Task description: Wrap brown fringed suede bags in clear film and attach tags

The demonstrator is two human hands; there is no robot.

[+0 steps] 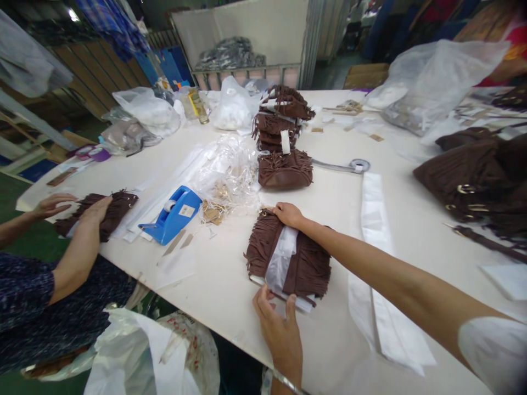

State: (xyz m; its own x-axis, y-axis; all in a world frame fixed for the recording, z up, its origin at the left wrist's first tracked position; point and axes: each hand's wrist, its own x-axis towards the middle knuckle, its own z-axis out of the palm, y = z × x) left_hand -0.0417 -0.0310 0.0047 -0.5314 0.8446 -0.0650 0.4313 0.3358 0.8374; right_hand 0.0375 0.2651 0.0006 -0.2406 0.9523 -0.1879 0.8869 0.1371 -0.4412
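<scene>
A brown fringed handbag [307, 263] lies on the table in front of me, with a strip of clear plastic [282, 258] across its middle and white paper [303, 303] showing under its near edge. My right hand [289, 214] grips the bag's far edge, fingers closed over it. At the near edge is my left hand [279, 323], its thumb and fingers apart, the tips at the white paper and plastic. Beyond my right hand stands a stack of similar brown fringed bags [285, 167].
A blue tape dispenser [175, 215] and crumpled clear plastic [224, 170] lie left of the bag. At far left, another person's hands [95, 213] rest on a similar bag. White strips [376, 219] and more brown bags [473, 175] lie to the right.
</scene>
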